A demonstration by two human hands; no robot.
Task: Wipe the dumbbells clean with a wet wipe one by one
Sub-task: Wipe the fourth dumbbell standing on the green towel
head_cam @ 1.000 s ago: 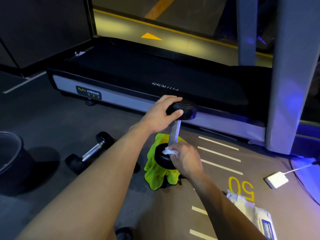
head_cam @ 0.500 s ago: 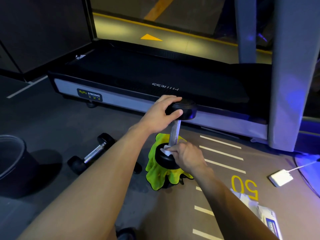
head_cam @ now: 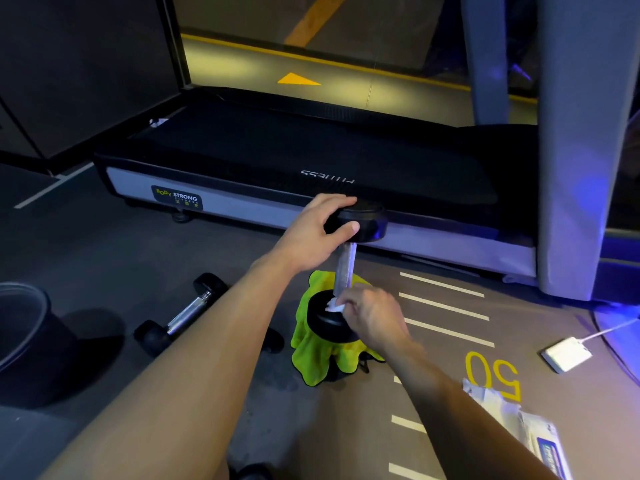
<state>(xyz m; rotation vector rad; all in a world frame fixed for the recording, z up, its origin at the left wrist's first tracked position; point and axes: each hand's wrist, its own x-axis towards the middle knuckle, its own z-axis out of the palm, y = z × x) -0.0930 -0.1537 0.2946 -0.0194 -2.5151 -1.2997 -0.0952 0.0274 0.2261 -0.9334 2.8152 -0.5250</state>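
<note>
Step in hand, as I read it: wiping the lower head of the upright dumbbell [head_cam: 346, 268], right where the handle meets it. To do it well I'd keep the bar vertical w/ a firm top grip, run the wet wipe [head_cam: 335, 305] round the full rim of the lower head, not just the near face, then go up the knurled handle w/ a twist, since grime sits in the knurl. The base stands on a yellow-green cloth [head_cam: 320, 356], so it could skid if I press sideways; press down, not across. The underside can't be reached upright, so it needs a tip or flip later.

Left hand [head_cam: 311, 235]: fingers curled over the top head, thumb on its near side, gripping it to steady the bar. Right hand [head_cam: 372, 317]: fingers bunched, pinching the white wipe against the top of the lower head, beside the handle; I can't see the fingertips fully.

The dumbbell stands centre of scene on the floor, just near the treadmill [head_cam: 311, 161]. A second dumbbell [head_cam: 183, 313] lies flat to the left, apart from the first. A dark bin [head_cam: 24, 327] is far left; the wipe pack [head_cam: 526, 431] lies near right on the floor.
</note>
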